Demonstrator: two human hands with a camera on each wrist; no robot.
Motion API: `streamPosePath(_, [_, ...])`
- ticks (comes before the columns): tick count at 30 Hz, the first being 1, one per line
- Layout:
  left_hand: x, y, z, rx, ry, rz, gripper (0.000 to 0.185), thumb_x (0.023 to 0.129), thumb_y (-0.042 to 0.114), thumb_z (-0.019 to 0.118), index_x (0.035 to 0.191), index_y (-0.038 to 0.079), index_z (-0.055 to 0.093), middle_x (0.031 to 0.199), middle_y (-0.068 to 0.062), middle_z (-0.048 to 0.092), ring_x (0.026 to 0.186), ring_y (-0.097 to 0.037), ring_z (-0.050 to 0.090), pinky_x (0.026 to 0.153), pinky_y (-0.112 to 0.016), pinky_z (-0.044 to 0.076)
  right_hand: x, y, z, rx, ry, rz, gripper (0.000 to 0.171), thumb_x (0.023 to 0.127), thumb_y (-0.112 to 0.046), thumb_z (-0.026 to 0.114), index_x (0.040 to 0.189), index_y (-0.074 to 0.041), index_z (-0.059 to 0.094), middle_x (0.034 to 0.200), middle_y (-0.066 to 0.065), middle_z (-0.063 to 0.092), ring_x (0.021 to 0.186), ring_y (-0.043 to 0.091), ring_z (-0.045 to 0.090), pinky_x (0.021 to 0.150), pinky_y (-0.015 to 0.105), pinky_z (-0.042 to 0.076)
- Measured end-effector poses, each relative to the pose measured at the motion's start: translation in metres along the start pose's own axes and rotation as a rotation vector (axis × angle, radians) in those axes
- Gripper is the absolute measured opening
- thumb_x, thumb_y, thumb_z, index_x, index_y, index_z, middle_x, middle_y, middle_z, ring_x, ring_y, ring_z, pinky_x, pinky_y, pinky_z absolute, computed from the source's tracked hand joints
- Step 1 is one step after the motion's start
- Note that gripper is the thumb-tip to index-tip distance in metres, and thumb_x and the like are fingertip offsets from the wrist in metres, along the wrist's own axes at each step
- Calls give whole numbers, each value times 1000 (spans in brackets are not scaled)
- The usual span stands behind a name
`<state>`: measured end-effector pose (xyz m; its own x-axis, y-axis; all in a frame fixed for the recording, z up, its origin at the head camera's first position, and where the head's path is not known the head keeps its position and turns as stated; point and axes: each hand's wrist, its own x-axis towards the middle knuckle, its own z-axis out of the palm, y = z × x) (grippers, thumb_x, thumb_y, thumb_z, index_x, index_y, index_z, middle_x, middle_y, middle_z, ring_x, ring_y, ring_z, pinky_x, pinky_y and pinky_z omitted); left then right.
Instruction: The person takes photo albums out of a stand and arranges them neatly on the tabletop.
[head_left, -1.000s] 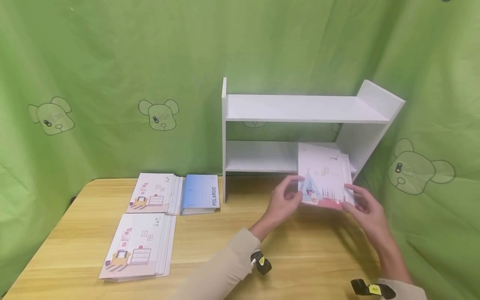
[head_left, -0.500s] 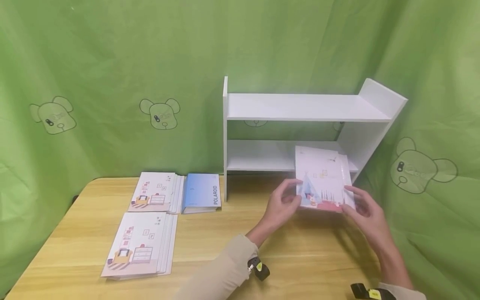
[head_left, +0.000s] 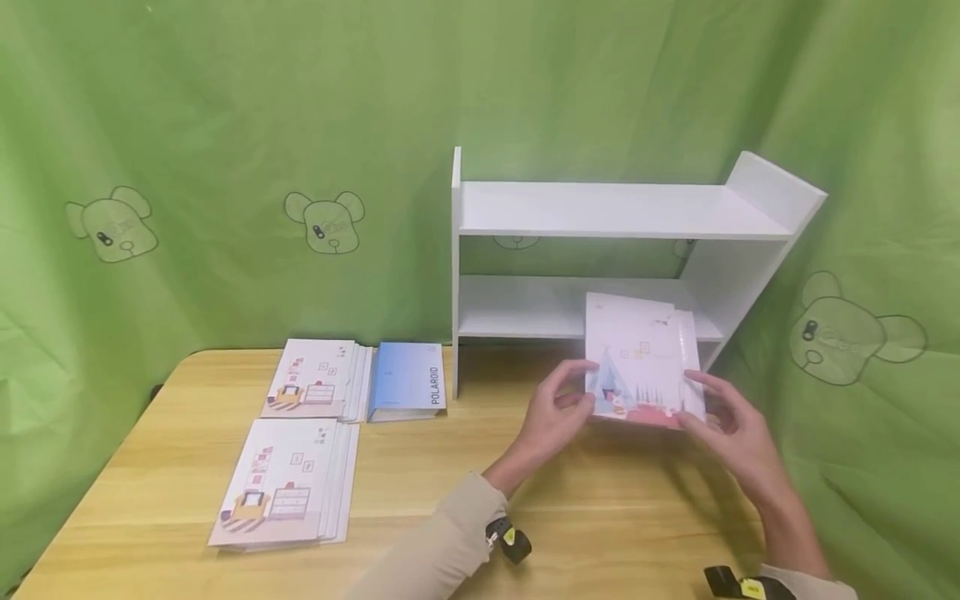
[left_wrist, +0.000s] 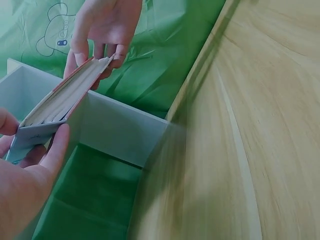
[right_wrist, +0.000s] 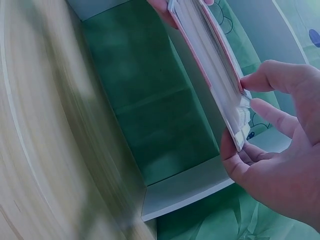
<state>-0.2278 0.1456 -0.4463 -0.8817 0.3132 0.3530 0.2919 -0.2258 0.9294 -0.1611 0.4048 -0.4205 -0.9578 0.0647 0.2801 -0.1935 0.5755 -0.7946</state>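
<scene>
Both hands hold one white photo album (head_left: 637, 346) with a blue tent and a red strip on its cover, just in front of the lower shelf at its right end. My left hand (head_left: 555, 412) grips the album's left edge between thumb and fingers, at the bluish spine (left_wrist: 35, 135) seen in the left wrist view. On the opposite edge, my right hand (head_left: 738, 429) pinches the covers. Looking from the right wrist, the album's pages (right_wrist: 207, 55) show between the two covers, with my right thumb and fingers (right_wrist: 280, 82) on either side.
A white two-tier shelf (head_left: 600, 208) stands at the back right of the wooden table (head_left: 420, 500). To its left lie a blue album marked POLAROID (head_left: 408, 379) and two overlapping rows of white albums (head_left: 311, 375) with armchair drawings. Green curtains (head_left: 225, 275) hang behind.
The held album has come slightly left and back toward me, away from the shelf, with both hands keeping their grip. The head view has shifted a little.
</scene>
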Motion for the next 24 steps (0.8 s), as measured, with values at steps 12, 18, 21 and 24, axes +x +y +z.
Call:
streamPosePath(12, [-8, -1, -9, -11, -8, 58, 43, 94, -8, 60, 132, 12, 62, 137, -1, 59, 119, -21, 64, 91, -29, 59, 0, -5, 4, 33, -33, -50, 64, 95, -7, 73, 153, -10, 46, 146, 26, 46, 116, 2, 53, 91, 8, 47])
streamPosePath(18, [-14, 4, -11, -10, -17, 92, 41, 94, -7, 61, 132, 10, 62, 137, -3, 59, 121, -18, 62, 94, -29, 58, -2, -9, -1, 27, -88, -49, 68, 96, -7, 72, 156, -13, 42, 145, 26, 45, 114, -3, 53, 86, 14, 53])
streamPosePath(21, [-16, 6, -13, -7, -15, 82, 41, 95, -6, 61, 132, 11, 63, 137, -2, 59, 123, -19, 62, 94, -29, 58, -2, -13, -3, 15, -123, -43, 69, 96, -9, 72, 157, -15, 40, 144, 24, 44, 111, -3, 55, 83, 19, 56])
streamPosePath(24, [-18, 6, -16, -13, -11, 63, 42, 95, -7, 61, 132, 12, 63, 137, -1, 59, 123, -24, 62, 93, -29, 58, -1, -17, -5, -3, -157, -41, 70, 96, -11, 72, 158, -17, 39, 145, 23, 45, 110, -1, 55, 83, 21, 56])
